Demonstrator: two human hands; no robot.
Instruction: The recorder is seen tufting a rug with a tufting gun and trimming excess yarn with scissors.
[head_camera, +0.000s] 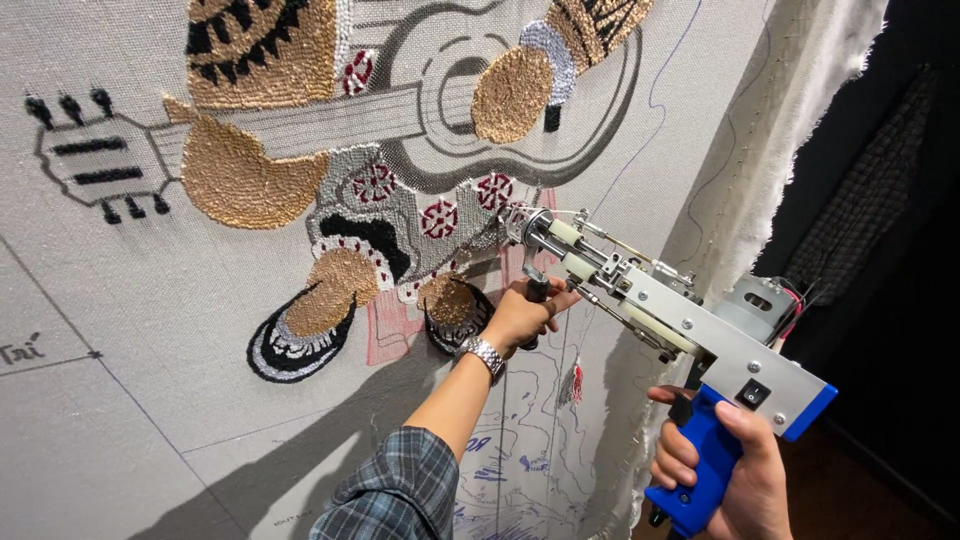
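A tufting gun (660, 320) with a grey metal body and a blue grip is pressed nose-first against a stretched grey cloth (150, 300). My right hand (725, 470) is wrapped around the blue grip at the lower right. My left hand (525, 312), with a metal watch on the wrist, grips the black front handle just under the gun's nose. The needle end touches the cloth next to a pink tufted patch (395, 335). The cloth carries a partly tufted figure with a guitar (440, 110), in tan, black, white and red yarn.
The cloth's frayed white edge (790, 130) runs down the right side, with dark space beyond it. Red and black wires (795, 300) stick out behind the gun. Thin pen lines and sketches mark the lower cloth. A red yarn tassel (575, 382) hangs there.
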